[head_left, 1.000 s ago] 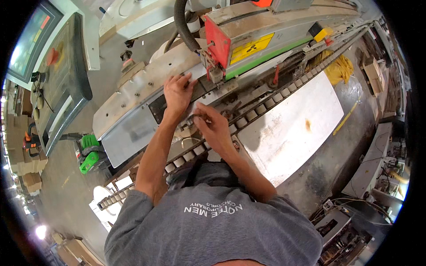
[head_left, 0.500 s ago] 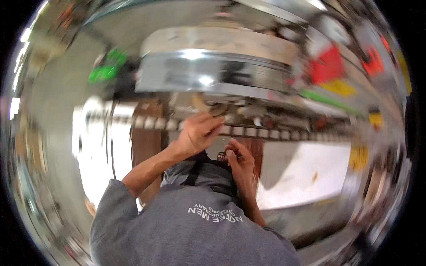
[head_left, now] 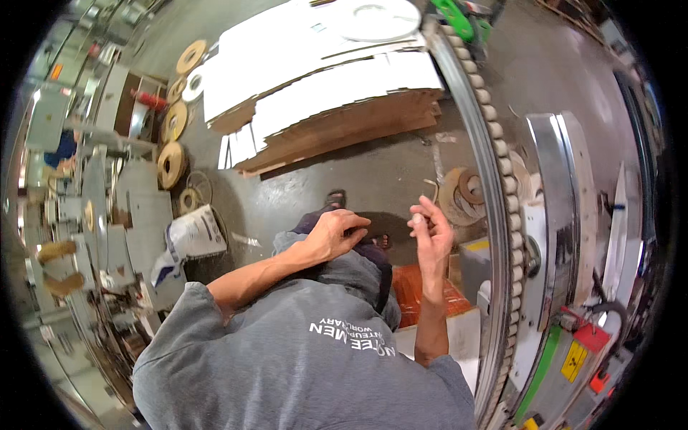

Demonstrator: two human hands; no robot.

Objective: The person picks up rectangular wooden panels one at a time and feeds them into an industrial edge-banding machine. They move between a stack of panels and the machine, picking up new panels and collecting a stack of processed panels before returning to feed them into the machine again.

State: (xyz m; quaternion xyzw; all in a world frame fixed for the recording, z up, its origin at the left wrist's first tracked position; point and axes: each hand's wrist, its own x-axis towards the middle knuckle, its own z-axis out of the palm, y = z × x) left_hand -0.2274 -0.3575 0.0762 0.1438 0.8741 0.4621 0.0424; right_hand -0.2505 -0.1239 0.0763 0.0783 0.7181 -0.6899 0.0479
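My left hand (head_left: 338, 235) is in front of my waist. Its fingers curl loosely, with a gap to the thumb and nothing visible between them. To its right, my right hand (head_left: 432, 233) is raised with the fingers partly bent and the thumb apart from them. Just beyond those fingertips a thin tan strip (head_left: 433, 188) shows; I cannot tell whether they touch it. Nearest to the right hand are coils of tan edge banding (head_left: 469, 186) on the floor and the roller rail (head_left: 489, 165) of a machine.
Ahead, stacks of white-topped brown boards (head_left: 344, 129) stand on the grey floor, with a white ring (head_left: 378, 18) on top. A white sack (head_left: 195, 235) and several tan rolls (head_left: 172, 165) are at left. An orange-red wrapped bundle (head_left: 408, 290) lies beside my legs. Machinery (head_left: 559, 215) lines the right.
My view has swung left, so the machine that lay ahead is now at my right and the board stacks are ahead. My hands have moved away from the rail and farther apart.
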